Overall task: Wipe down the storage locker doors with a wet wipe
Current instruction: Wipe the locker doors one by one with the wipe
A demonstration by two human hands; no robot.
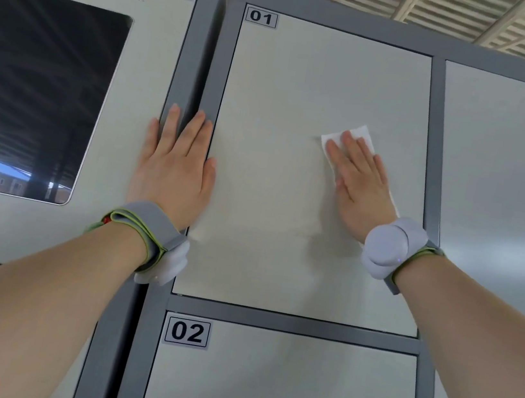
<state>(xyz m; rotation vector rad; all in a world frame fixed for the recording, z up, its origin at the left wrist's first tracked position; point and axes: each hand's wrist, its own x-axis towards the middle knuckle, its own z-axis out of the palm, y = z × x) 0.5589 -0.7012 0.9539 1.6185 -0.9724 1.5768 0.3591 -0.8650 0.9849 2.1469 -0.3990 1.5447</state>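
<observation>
White wipe (360, 135), perhaps folded, under right hand (361, 187) on door (281, 100).

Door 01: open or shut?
Shut. Door 01 sits flush in the grey frame, thin seams all round; right hand presses the wipe flat against it.

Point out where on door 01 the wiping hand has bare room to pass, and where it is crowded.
Door 01 is bare above the wet wipe up to its top edge beside the 01 label, and below the right hand down to the grey bar over door 02. Crowded: its left edge, where the left hand rests across the frame.
</observation>
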